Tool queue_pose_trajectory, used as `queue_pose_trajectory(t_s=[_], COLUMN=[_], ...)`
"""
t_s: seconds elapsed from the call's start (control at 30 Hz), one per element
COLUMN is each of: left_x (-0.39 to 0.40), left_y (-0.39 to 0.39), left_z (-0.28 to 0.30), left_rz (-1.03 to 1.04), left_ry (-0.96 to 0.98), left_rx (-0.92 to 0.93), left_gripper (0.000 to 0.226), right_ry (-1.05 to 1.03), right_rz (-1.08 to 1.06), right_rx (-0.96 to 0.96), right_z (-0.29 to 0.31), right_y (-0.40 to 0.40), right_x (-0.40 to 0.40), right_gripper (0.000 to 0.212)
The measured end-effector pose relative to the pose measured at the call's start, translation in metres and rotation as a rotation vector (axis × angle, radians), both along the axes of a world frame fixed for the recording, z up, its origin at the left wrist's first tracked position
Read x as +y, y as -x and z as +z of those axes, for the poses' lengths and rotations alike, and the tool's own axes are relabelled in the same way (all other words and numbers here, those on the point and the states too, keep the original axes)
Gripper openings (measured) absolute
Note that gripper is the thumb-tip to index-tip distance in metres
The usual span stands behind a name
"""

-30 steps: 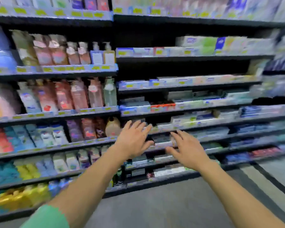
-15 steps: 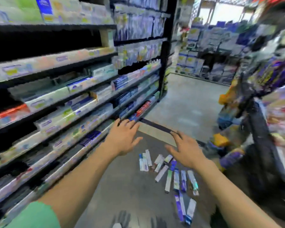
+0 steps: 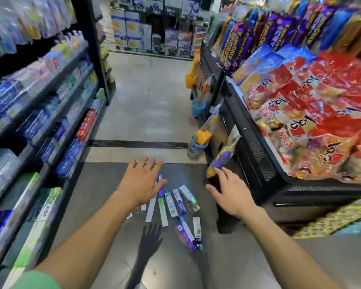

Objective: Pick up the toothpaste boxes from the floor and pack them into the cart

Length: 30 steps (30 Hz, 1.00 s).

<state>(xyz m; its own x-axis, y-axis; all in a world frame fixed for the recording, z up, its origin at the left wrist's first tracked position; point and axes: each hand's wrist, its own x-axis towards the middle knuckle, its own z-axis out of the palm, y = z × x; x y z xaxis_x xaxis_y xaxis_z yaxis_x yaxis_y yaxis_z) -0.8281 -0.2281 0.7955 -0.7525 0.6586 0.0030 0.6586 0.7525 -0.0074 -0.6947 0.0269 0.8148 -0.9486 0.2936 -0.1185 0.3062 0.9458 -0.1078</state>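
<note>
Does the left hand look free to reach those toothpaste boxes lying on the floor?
Probably yes. The left hand is open, holds nothing and hangs right above the scattered toothpaste boxes, with only bare floor below. It likely still has to come lower, since height is hard to judge here.

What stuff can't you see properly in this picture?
- Head view: the left hand covers some toothpaste boxes, so no full count.
- The box print is too small to read.
- The left shelves are motion-blurred.
- No cart shows clearly.
- Right hand is open and holds nothing.
</note>
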Motion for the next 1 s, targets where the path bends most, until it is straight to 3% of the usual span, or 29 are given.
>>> queue_pose_trajectory(t_s=[0.17, 0.33, 0.53, 0.7, 0.83, 1.0], left_x=[0.065, 0.121, 0.167, 0.166, 0.147, 0.152], left_y=[0.032, 0.050, 0.061, 0.056, 0.048, 0.084], left_z=[-0.054, -0.136, -0.338, -0.557, -0.710, -0.785], left_rz=[-0.081, -0.089, -0.075, -0.027, -0.042, -0.184], left_ry=[-0.010, 0.014, -0.037, 0.029, 0.090, 0.218], left_rx=[-0.063, -0.097, -0.067, -0.159, -0.186, -0.063], left_gripper=[0.075, 0.078, 0.060, 0.070, 0.073, 0.070], right_ry=[0.141, 0.143, 0.178, 0.219, 0.121, -0.071], right_rz=[-0.138, -0.160, -0.102, -0.145, -0.058, 0.080], right_rx=[0.001, -0.069, -0.093, -0.079, -0.186, -0.188], right_z=[-0.035, -0.123, -0.326, -0.546, -0.695, -0.777], right_y=[0.016, 0.038, 0.062, 0.046, 0.043, 0.074], right_x=[0.042, 0.091, 0.135, 0.150, 0.163, 0.176], right_gripper=[0.070, 0.072, 0.067, 0.058, 0.062, 0.056])
